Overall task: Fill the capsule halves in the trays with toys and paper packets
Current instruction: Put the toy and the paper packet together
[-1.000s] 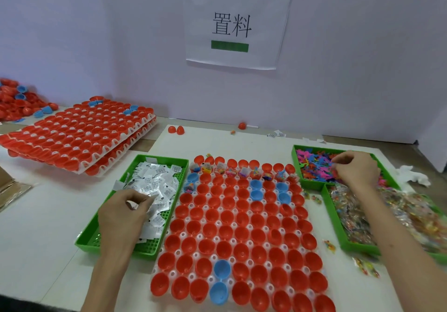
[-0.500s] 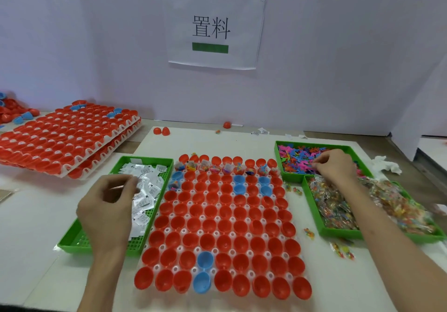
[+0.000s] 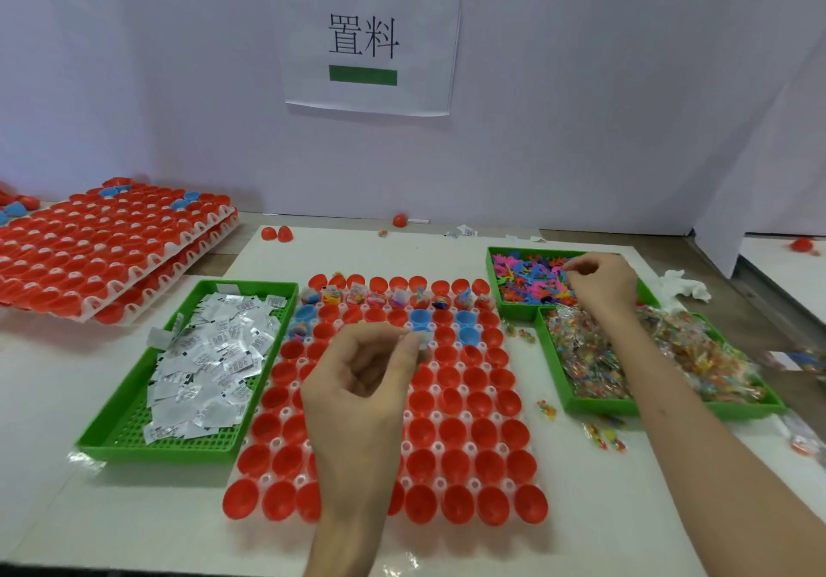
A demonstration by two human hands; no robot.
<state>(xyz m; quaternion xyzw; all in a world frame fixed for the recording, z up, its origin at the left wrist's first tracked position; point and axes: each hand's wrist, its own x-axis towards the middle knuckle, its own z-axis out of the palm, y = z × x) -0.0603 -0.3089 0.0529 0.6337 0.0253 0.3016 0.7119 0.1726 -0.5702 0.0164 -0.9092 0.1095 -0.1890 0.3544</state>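
Observation:
A white tray of red and blue capsule halves (image 3: 465, 402) lies in front of me; only its far rows hold toys. My left hand (image 3: 362, 393) hovers over the tray's middle and pinches a small white paper packet (image 3: 423, 344) at its fingertips. A green tray of white paper packets (image 3: 210, 362) sits to the left. My right hand (image 3: 599, 283) reaches into the green tray of small coloured plastic toys (image 3: 527, 277), fingers curled and pinching among them. What it holds is hidden. A green tray of bagged toys (image 3: 594, 353) lies under my right forearm.
Two stacked trays of red capsule halves (image 3: 103, 245) stand at the far left. Loose red halves (image 3: 277, 233) lie near the back wall. Several bagged toys (image 3: 603, 435) are scattered right of the main tray. A crumpled tissue (image 3: 684, 286) lies far right.
My left hand has lifted off the packet tray and moved right over the capsule tray with a packet pinched. The right hand stays in the toy tray.

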